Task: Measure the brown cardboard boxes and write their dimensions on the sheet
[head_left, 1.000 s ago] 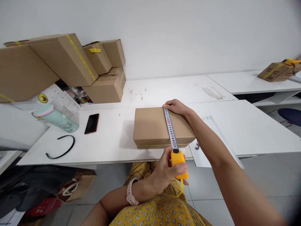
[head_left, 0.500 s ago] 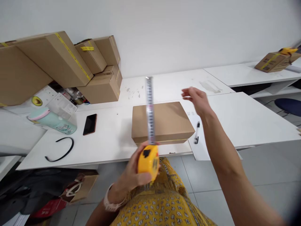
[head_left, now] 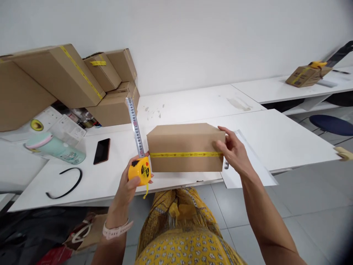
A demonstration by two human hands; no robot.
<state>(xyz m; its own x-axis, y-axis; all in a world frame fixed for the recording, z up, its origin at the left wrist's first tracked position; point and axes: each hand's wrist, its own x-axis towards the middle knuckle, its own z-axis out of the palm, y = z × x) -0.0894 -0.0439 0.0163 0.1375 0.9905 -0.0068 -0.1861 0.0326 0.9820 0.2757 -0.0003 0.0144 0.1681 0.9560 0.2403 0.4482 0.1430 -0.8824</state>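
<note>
My left hand (head_left: 129,184) is closed round a yellow tape measure (head_left: 140,171), whose numbered metal blade (head_left: 135,127) sticks out upward and away from me. Its fingertips come close to the left end of a brown cardboard box (head_left: 186,141); whether they touch it I cannot tell. Yellow printed tape runs along the box's near side. At the box's right end, my right hand (head_left: 234,151) grips the edge between thumb and fingers. Partly hidden beside that hand, a pen (head_left: 226,165) lies on a white paper sheet (head_left: 253,169).
A phone (head_left: 102,151), a black headband-like loop (head_left: 78,180) and a mint tumbler (head_left: 63,149) are on the white table (head_left: 110,184) to the left. Cardboard boxes (head_left: 74,73) are stacked behind them. Further right are another box (head_left: 305,76) and a blue stool (head_left: 331,124).
My left hand has moved left with the tape measure, off the front of the box. My right hand has come down onto the box, which now shows more of its taped side.
</note>
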